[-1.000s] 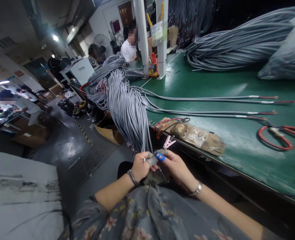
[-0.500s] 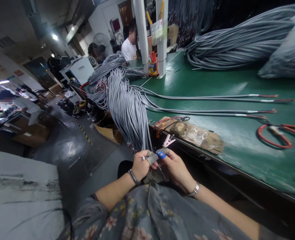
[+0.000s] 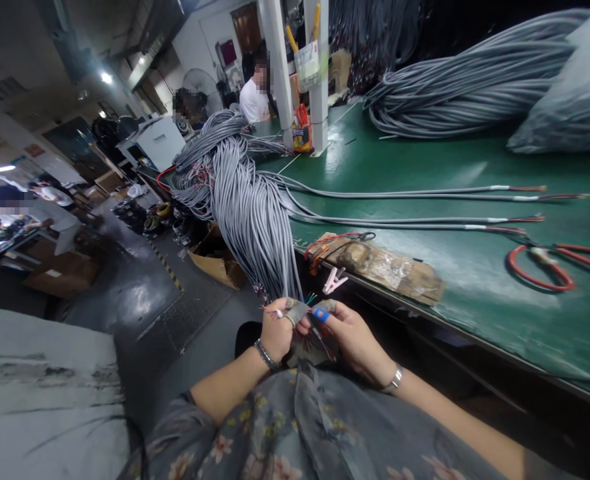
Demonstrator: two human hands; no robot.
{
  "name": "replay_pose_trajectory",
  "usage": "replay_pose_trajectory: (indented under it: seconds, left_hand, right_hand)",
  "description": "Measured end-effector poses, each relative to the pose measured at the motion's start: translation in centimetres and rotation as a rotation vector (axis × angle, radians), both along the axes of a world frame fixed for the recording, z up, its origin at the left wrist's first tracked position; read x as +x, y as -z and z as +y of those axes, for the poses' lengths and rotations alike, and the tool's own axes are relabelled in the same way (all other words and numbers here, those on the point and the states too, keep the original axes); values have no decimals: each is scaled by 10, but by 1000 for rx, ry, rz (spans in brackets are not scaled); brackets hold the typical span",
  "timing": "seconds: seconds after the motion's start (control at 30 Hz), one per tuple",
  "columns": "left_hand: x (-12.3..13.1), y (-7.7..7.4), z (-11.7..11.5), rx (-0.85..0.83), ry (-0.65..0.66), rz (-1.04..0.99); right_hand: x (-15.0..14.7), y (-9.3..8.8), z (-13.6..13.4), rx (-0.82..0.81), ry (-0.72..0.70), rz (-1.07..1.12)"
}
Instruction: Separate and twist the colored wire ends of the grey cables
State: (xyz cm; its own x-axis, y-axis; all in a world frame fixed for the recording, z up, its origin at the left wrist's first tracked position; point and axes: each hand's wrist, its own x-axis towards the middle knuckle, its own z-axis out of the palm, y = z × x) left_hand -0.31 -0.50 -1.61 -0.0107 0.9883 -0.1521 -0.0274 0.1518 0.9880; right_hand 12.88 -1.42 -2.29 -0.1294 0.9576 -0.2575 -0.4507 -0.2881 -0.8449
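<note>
My left hand (image 3: 279, 331) is closed on a grey cable whose thin coloured wires (image 3: 311, 300) fan out at its fingertips, some green. White and reddish wire ends also stick out behind its knuckles. Close against it, my right hand (image 3: 351, 337) pinches at the same wires with thumb and forefinger. Grey and blue coverings wrap the fingertips of both hands. Just beyond them hangs a large bundle of grey cables (image 3: 255, 213), draped over the bench edge. The exact grip between the fingertips is partly hidden.
On the green bench (image 3: 425, 167) lie cables with stripped ends (image 3: 495, 220), red-handled scissors (image 3: 539, 267) and a taped cardboard piece (image 3: 385, 270) with a pink clip (image 3: 335, 281) at its edge. A cable coil (image 3: 465, 80) lies at the back; a co-worker (image 3: 255, 97) sits beyond the post.
My fingers have shifted slightly on the wires, and green wire ends now show above the fingertips. More wire ends show behind my left hand. The whole view has moved a little.
</note>
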Motion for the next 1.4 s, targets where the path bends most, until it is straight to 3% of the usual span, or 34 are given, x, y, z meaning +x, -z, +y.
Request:
replay_pose_trajectory:
  seconds: [0.2, 0.43, 0.87, 1.07, 1.3, 1.4]
  left_hand:
    - [3, 0, 2, -2, -51, -62]
    - [5, 0, 1, -2, -74, -51]
    - [3, 1, -1, 16, 3, 48]
    - [1, -4, 4, -7, -93, -9]
    - [-4, -9, 1, -21, 38, 47]
    - [-4, -9, 0, -25, 89, 79]
  right_hand:
    - [-5, 2, -6, -32, -51, 101]
    - [-6, 6, -8, 25, -58, 35]
    - [-8, 1, -2, -13, 60, 37]
    - [8, 9, 2, -95, 212, 111]
    - [18, 7, 4, -117, -39, 203]
    - [13, 3, 8, -73, -55, 151]
